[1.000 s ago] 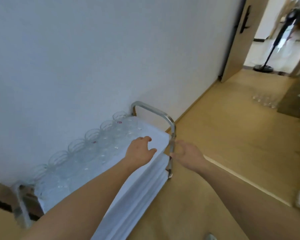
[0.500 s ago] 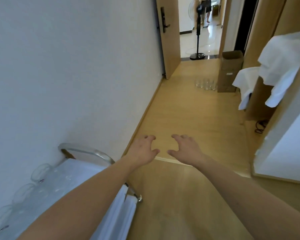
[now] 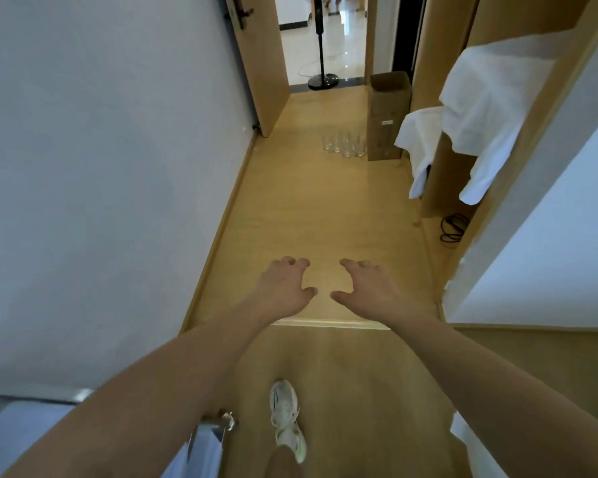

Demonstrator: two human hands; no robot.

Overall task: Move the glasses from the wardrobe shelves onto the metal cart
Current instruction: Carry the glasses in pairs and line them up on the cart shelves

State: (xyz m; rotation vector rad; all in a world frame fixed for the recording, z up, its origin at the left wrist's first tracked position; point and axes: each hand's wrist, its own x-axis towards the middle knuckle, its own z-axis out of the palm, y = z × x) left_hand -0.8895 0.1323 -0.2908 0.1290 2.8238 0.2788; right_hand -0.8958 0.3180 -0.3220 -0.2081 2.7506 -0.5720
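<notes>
The metal cart (image 3: 218, 422) sits at the lower left against the plain wall (image 3: 101, 167), its corner just left of the person's shoe (image 3: 287, 419) on the wooden plank floor (image 3: 308, 219). The left hand (image 3: 283, 291) and right hand (image 3: 366, 291) reach forward side by side above the floor, apart. Farther ahead, a cluster of clear drinking glasses (image 3: 344, 144) stands on the floor just left of a tall cardboard box (image 3: 387, 115). Right of the box, draped cloths (image 3: 477, 115) hang over the wooden wardrobe shelves (image 3: 442, 174). Beyond the open door (image 3: 259, 63) stands a floor fan base (image 3: 322, 79).
</notes>
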